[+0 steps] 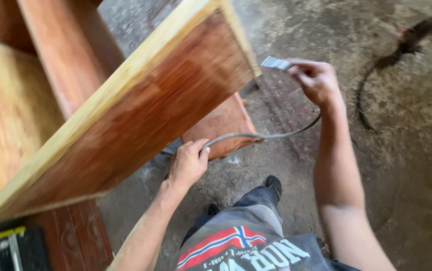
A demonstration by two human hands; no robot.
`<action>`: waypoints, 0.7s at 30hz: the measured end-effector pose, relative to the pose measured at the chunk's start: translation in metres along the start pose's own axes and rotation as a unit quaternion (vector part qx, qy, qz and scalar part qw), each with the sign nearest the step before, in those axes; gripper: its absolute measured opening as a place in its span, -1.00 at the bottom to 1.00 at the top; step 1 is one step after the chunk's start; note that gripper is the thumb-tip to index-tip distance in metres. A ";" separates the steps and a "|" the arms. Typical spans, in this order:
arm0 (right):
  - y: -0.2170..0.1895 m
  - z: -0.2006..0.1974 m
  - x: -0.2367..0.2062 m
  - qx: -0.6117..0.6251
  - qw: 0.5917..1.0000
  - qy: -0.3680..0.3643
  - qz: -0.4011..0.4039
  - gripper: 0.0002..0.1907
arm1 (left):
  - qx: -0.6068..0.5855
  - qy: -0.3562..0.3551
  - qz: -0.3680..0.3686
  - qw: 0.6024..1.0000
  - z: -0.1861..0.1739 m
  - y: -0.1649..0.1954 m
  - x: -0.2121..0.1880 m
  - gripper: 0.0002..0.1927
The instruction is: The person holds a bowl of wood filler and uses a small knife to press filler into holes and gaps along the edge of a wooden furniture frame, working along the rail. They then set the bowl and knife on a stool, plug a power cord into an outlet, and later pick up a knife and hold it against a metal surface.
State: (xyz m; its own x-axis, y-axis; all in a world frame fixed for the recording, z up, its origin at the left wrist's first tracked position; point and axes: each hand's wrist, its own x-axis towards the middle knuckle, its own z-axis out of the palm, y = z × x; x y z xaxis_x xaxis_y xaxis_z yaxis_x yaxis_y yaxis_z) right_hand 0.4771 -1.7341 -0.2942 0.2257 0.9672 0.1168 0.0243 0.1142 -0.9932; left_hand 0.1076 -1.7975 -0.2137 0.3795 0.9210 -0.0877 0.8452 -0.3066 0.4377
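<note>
My left hand (188, 163) is closed around a thin grey hose (256, 135) just below the reddish-brown side panel (160, 108) of a wooden cabinet. The hose curves right and up toward my right arm. My right hand (316, 80) is raised near the panel's upper corner, fingers pinched on a small flat silvery strip (275, 62) that sticks out to the left. The panel has a pale raw-wood edge (105, 98) running diagonally.
More wooden boards (65, 45) of the cabinet fill the left. A dark box with a yellow label (10, 248) sits at the bottom left. The concrete floor (406, 165) is rough and stained; a dark cable (364, 98) lies on it at right. My shoe (274, 183) is below.
</note>
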 end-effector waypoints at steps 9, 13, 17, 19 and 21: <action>0.011 0.165 -0.099 -0.187 0.973 0.137 0.012 -0.77 | 0.016 0.082 -0.061 0.995 -0.033 -0.104 -0.072 -0.71; -0.021 0.223 -0.144 -0.237 0.961 -0.048 -0.135 -0.76 | 0.001 0.115 -0.122 0.986 -0.042 -0.167 -0.124 -0.76; -0.067 0.308 -0.187 -0.319 0.889 -0.142 -0.297 -0.72 | -0.030 0.205 -0.171 0.963 -0.050 -0.242 -0.176 -0.74; -0.086 0.374 -0.229 -0.349 0.851 -0.237 -0.311 -0.73 | -0.009 0.332 -0.126 0.935 -0.058 -0.279 -0.211 -0.77; -0.101 0.436 -0.275 -0.356 0.820 -0.311 -0.321 -0.72 | -0.135 0.367 -0.176 0.903 -0.068 -0.315 -0.247 -0.80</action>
State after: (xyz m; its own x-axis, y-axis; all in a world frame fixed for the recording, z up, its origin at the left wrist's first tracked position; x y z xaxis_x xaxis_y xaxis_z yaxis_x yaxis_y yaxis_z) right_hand -0.0121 -1.9125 -0.2249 -0.5925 0.7128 0.3753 0.5561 0.6990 -0.4495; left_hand -0.2776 -1.9123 -0.2688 -0.3308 0.8916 0.3091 0.7045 0.0154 0.7095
